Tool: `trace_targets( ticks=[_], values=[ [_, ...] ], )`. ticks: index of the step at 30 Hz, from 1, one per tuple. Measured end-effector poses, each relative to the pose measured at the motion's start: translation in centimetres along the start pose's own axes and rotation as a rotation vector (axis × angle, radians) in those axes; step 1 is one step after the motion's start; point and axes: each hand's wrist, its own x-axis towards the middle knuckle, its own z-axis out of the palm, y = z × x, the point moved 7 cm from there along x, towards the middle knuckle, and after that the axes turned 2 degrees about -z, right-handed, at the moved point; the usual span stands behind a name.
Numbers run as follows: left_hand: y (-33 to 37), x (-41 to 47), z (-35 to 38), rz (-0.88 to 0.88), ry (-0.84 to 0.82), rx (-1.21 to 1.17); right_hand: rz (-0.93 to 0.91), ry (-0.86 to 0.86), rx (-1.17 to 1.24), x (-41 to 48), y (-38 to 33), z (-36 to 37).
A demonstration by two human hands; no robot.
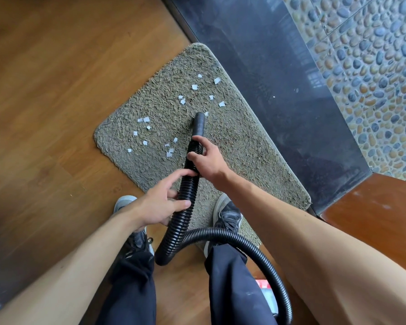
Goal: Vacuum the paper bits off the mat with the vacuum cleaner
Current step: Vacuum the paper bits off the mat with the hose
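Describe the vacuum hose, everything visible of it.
The hose is black, ribbed and plastic-looking, ending in a smooth nozzle whose tip points down at the mat beside a paper bit. The right hand grips it just behind the nozzle; the left hand holds it lower. It loops between the shoes and leaves the frame's bottom edge.

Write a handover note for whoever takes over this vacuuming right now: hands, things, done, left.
Left hand: grips the ribbed hose lower down.
Right hand: grips the hose just behind the nozzle.
The nozzle tip is down on the mat, about mid-mat.
Done: the right part of the mat shows no bits.
Left: paper bits lie scattered left of and beyond the nozzle, with one right at its tip.
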Motion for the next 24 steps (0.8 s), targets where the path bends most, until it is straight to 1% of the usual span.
trace_targets(
  ticks=[5, 12, 16, 18, 24],
  values=[
    [0.6, 1.3, 1.1, 0.010, -0.040, 0.062, 0.002, 0.014, 0.045, -0.1, 0.5, -1.5],
    [2.3, 2.8, 2.8, 0.033, -0.086, 0.078, -0.007, 0.043, 0.114, 0.2, 0.9, -4.6],
    [3.4, 3.1, 3.1, 0.052, -0.094, 0.085, 0.011, 0.117, 0.162, 0.2, 1.2, -6.0],
    [3.7, 3.3, 3.2, 0.054, -0.105, 0.100, 0.018, 0.140, 0.160, 0.5, 1.3, -6.4],
    [3.8, 3.3, 2.8, 0.054, -0.102, 0.090, -0.002, 0.122, 0.125, 0.9, 0.8, -6.1]
  ],
)
